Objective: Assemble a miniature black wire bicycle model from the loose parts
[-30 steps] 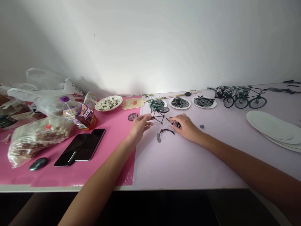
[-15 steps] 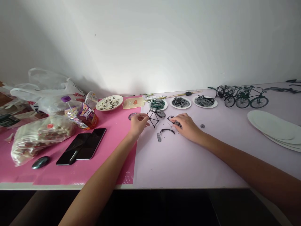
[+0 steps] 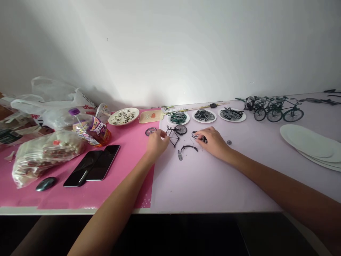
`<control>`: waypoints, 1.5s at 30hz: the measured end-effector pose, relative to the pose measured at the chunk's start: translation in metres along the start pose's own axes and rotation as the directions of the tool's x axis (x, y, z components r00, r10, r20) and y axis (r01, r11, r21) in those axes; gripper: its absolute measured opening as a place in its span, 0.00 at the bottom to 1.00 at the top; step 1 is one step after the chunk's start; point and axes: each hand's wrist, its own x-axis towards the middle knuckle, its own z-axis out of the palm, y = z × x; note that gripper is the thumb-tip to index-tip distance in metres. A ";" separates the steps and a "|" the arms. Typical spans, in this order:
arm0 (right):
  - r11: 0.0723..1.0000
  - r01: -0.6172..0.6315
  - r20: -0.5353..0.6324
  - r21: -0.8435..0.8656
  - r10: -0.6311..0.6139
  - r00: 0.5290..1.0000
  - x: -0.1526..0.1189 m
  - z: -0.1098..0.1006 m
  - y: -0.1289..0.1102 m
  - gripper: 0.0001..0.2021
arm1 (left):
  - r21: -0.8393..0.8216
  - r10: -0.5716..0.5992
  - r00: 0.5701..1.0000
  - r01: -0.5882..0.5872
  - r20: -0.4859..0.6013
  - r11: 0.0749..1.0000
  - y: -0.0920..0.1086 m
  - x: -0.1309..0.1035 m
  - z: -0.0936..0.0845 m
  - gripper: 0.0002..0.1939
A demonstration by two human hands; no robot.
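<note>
Black bike frame (image 3: 174, 136) with 1 wheel, upright on lilac table; small black part (image 3: 197, 135) beside.

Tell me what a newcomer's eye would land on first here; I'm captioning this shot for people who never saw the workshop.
First the two hands at the middle of the table: the left hand grips a small black model bicycle frame, and the right hand rests on tiny dark parts. Next, the row of finished model bicycles far right by the wall. On the left, a bright pink mat carries two dark phones and bagged snacks.
</note>
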 end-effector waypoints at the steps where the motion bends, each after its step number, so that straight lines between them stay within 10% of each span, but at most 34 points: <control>1: 1.000 0.001 0.002 0.006 -0.001 1.000 0.000 -0.001 0.000 0.09 | 0.021 0.006 1.000 -0.006 -0.012 1.000 0.002 -0.001 -0.001 0.01; 10: 1.000 -0.006 -0.046 0.015 0.006 0.999 -0.004 0.004 -0.002 0.12 | -0.014 0.075 0.992 -0.077 -0.104 0.997 0.006 -0.004 0.003 0.11; 21: 0.955 0.162 -0.181 0.247 -0.119 0.976 -0.008 0.004 -0.020 0.12 | -0.331 0.376 0.924 -0.332 0.076 0.883 0.015 -0.020 0.012 0.13; 31: 0.897 0.211 -0.128 0.390 -0.174 0.976 -0.017 0.007 -0.041 0.07 | -0.709 0.310 0.878 0.045 0.364 0.704 0.019 -0.026 0.024 0.32; 45: 0.955 0.222 -0.067 0.196 -0.213 0.975 -0.019 -0.002 -0.049 0.04 | -0.660 0.097 0.994 -0.036 0.056 0.751 0.013 -0.012 0.020 0.23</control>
